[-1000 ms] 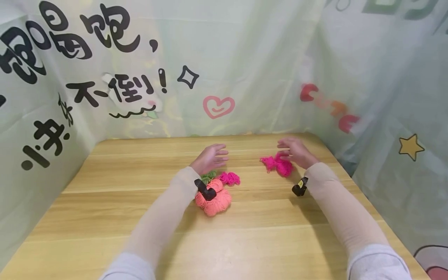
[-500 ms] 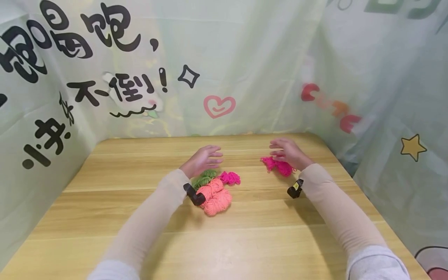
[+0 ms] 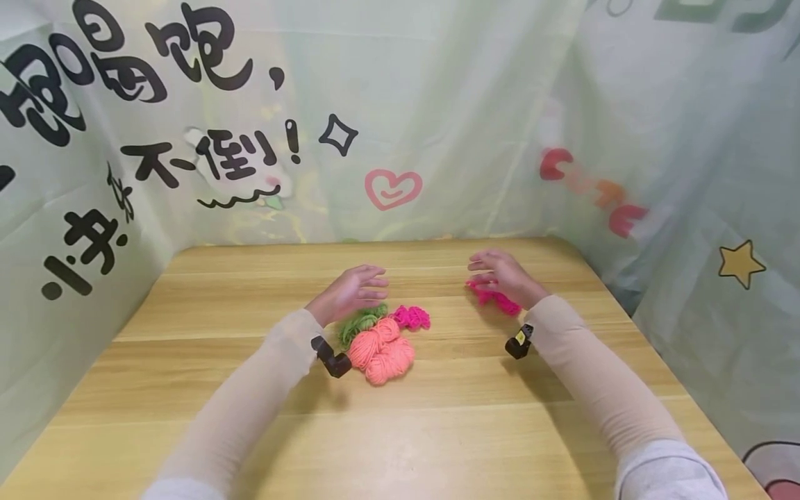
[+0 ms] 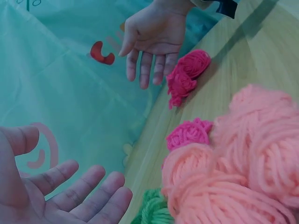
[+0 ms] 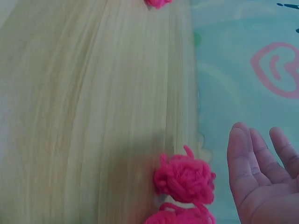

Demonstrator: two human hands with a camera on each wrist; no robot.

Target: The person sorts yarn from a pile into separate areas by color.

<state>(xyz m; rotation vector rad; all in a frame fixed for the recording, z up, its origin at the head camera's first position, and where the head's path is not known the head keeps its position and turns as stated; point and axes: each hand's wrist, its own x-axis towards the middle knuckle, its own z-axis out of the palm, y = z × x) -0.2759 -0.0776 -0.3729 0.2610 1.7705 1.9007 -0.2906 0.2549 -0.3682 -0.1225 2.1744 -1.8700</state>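
My left hand (image 3: 350, 295) hovers with extended fingers just beyond a green yarn bundle (image 3: 356, 326), holding nothing. Against the green lies a coral yarn bundle (image 3: 384, 357) in rounded lumps, with a small magenta yarn piece (image 3: 412, 318) at its upper right. On the right, my right hand (image 3: 507, 278) is held over another magenta yarn piece (image 3: 500, 300) and partly hides it in the head view. Its fingers are loosely extended and grip nothing, as the left wrist view shows, where palm and fingers (image 4: 145, 70) face the camera.
A wood-grain table (image 3: 437, 430) carries the yarn. Printed cloth (image 3: 475, 125) hangs along its back and sides. Black wrist cameras (image 3: 331, 357) sit on both wrists, close above the table, the left one beside the coral yarn.
Both hands have drifted left. The left one has moved off the green and coral yarn, baring more of them; the right one now covers more of its magenta yarn. The yarn stays put.
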